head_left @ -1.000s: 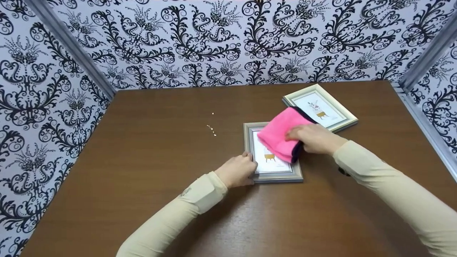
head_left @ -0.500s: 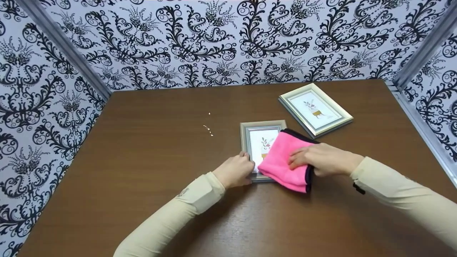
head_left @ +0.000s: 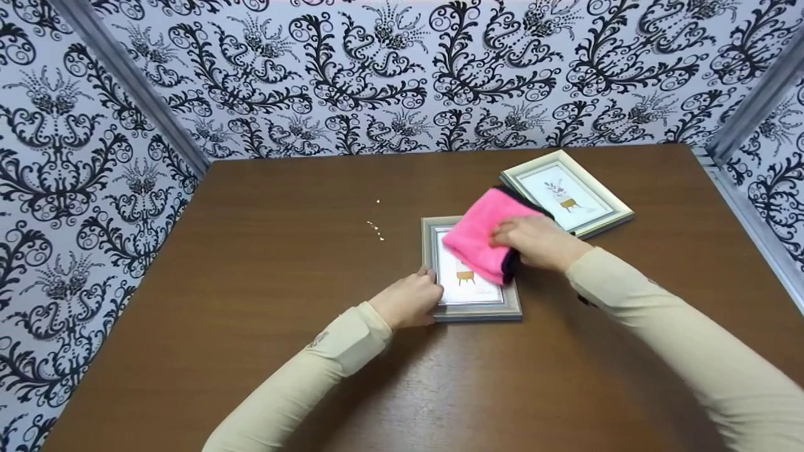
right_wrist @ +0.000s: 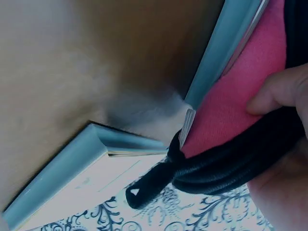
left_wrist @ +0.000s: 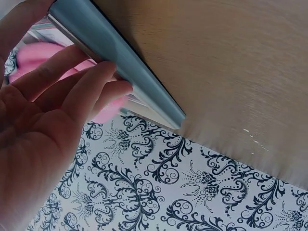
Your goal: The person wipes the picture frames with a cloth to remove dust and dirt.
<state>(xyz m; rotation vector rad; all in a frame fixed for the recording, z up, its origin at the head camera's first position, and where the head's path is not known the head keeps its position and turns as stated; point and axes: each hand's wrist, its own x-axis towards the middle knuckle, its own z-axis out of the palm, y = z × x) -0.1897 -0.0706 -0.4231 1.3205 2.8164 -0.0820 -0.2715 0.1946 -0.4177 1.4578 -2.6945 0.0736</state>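
In the head view a picture frame (head_left: 478, 312) lies on the brown table, its print of a plant in a yellow pot partly covered. My left hand (head_left: 409, 300) grips the frame's left edge; the left wrist view shows fingers (left_wrist: 98, 79) against its moulding. A folded pink cloth (head_left: 477, 229) with black edging lies over the upper right part of the frame. My right hand (head_left: 537, 242) holds this cloth from above. Up close in the right wrist view, the thumb (right_wrist: 269, 94) presses into the pink fabric, beside a black hanging loop (right_wrist: 151, 185).
A second picture frame (head_left: 606, 223) with a similar print lies askew at the back right, close to the cloth. Several small pale bits (head_left: 377, 229) are on the table (head_left: 282, 251) left of the frames. Patterned walls (head_left: 389, 75) rise along the back and sides.
My right hand has wiped the cloth down toward the frame's lower right, then back up to its upper right. My left hand stays at the frame's left edge.
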